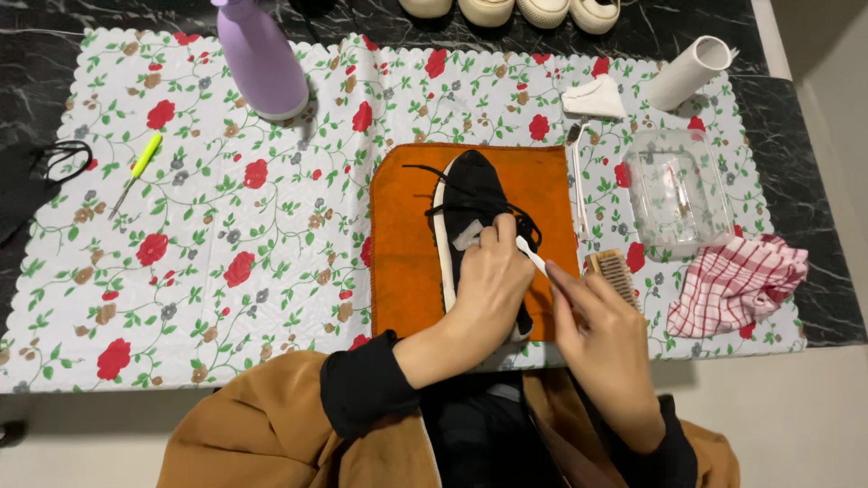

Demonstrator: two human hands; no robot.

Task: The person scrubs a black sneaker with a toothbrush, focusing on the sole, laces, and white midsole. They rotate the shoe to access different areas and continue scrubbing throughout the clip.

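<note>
We are in the cleaning step: our left hand [493, 285] lies over the black fabric sneaker with a white sole [470, 203], its fingers curled down on the upper to pin it. The shoe lies on the orange towel [405, 253], toe pointing away, in the middle of the floral-printed mat [226, 271] covering the desk. Our right hand [601, 339] pinches a thin white-handled tool [532, 259] — probably a small brush — whose tip meets the shoe near the laces. Next, we judge, calls for short strokes with the shoe pinned firmly. A wooden bristle brush [615, 271] lies just beside the right hand — a red checked cloth [737, 285] farther right.
</note>
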